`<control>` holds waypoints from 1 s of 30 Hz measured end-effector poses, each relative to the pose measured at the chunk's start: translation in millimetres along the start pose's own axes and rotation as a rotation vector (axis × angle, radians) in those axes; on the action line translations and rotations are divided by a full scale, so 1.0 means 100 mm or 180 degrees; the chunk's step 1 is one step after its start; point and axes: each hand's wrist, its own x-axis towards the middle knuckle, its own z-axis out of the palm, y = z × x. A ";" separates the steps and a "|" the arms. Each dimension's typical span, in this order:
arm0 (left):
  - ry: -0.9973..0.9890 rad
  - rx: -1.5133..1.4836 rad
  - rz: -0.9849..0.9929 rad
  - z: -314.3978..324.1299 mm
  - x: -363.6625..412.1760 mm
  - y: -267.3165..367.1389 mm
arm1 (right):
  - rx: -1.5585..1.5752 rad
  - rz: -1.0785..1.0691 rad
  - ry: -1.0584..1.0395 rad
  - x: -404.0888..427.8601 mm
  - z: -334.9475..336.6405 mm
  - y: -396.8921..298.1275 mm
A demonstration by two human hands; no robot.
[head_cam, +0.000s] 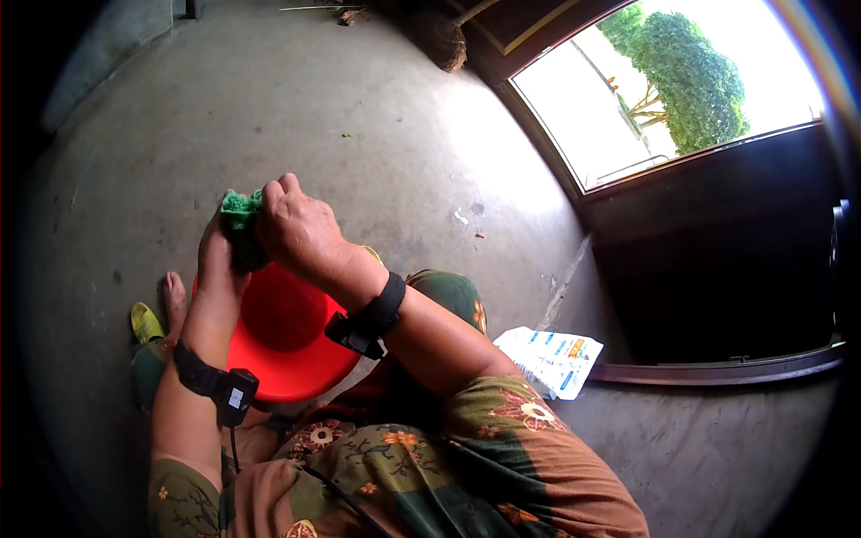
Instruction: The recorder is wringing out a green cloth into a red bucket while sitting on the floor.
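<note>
A bunched green textured item point(242, 214), perhaps knitted or a cloth, is gripped between my two hands. My left hand point(222, 252) wraps its left side, with most of the fingers hidden behind it. On the other side, the bent fingers of my right hand point(299, 222) close on the item's right edge. Both hands are above the far rim of a red plastic basin point(289, 373), which sits between my legs. My forearms hide part of the basin. I cannot tell whether it holds anything.
A white printed packet point(555, 360) lies to the right of my knee. Beyond it is a dark-framed doorway point(720, 269), with daylight and a tree point(686, 81) outside. A yellow-green slipper point(146, 323) is beside a bare foot point(175, 296) on the concrete floor point(336, 87). Straps with small devices circle both forearms.
</note>
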 end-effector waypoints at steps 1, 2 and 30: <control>-0.0117 0.0010 0.0297 -0.11 0.03 -0.06 | -0.0001 -0.0016 -0.0002 -0.01 -0.03 -0.05; -0.0219 0.0060 0.0564 -0.20 0.02 -0.08 | 0.0510 -0.0305 0.0207 -0.03 -0.10 -0.14; 0.0946 0.0913 0.0341 0.29 -0.11 0.09 | 0.3353 0.1403 0.0656 0.10 -0.05 0.30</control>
